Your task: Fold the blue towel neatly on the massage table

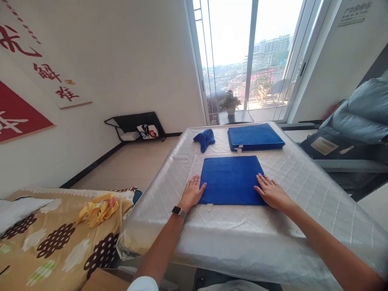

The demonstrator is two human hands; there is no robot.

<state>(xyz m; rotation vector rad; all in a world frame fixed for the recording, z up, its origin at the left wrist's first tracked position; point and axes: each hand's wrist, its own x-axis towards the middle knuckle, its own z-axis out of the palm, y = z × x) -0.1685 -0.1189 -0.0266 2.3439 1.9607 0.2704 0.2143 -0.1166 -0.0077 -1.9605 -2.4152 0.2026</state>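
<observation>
A folded blue towel (230, 178) lies flat in the middle of a table covered with a silver quilted sheet (297, 178). My left hand (192, 192) rests flat at the towel's near left corner, fingers spread, thumb on the cloth. My right hand (271, 190) lies flat on the near right corner, fingers stretched out. A small white tag (209, 207) sticks out from the towel's near edge. Behind it sits a stack of folded blue towels (254, 137), and to the left of that stack a crumpled blue towel (205, 138).
A bed with a tan patterned cover (57, 238) and a yellow cloth (97, 208) is at the lower left. A black rack (135, 123) stands by the wall. A potted plant (230, 103) sits before the glass balcony door. Bags and a grey bundle (360, 117) lie at right.
</observation>
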